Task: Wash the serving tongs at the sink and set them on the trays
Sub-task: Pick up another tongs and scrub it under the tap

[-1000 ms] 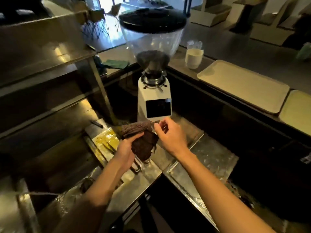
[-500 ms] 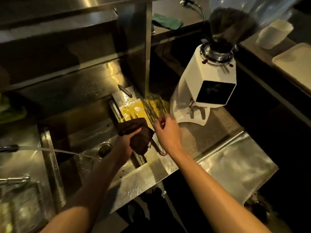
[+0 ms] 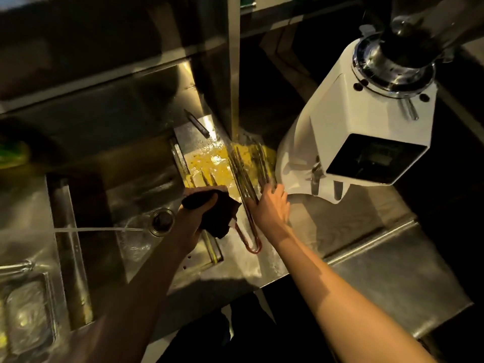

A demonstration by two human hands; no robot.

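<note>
Far left, near edge: a clear ribbed container (image 3: 26, 310) sits on the steel surface beside the sink (image 3: 86, 205). A thin stream of water (image 3: 86, 229) runs level across the basin from the left and lands just short of the round drain (image 3: 161, 221). The basin floor around the drain is wet.

Left hand (image 3: 195, 221): reaches over the right rim of the sink, fingers closed around a dark cloth (image 3: 216, 214), which hangs bunched below the palm. The cloth overlaps the near part of the tongs.

Serving tongs (image 3: 248, 205): lying on the steel bench (image 3: 340, 226) just right of the sink, lengthwise from near to far. The looped, reddish hinge end (image 3: 253, 248) points toward the near edge; the arms run away onto a yellow mat (image 3: 212, 163) that is wet and glistening. More long metal utensils lie on that mat beside them; their number cannot be told.

Right hand (image 3: 271, 208): palm down on the tongs' arms, fingers laid over them. Whether the fingers are closed round the metal cannot be told.

A small dark tool (image 3: 197, 123) lies on the bench beyond the mat. Right of the hands, a white coffee grinder (image 3: 361, 132) stands on the bench, tilted in this view, its dark screen facing near.
</note>
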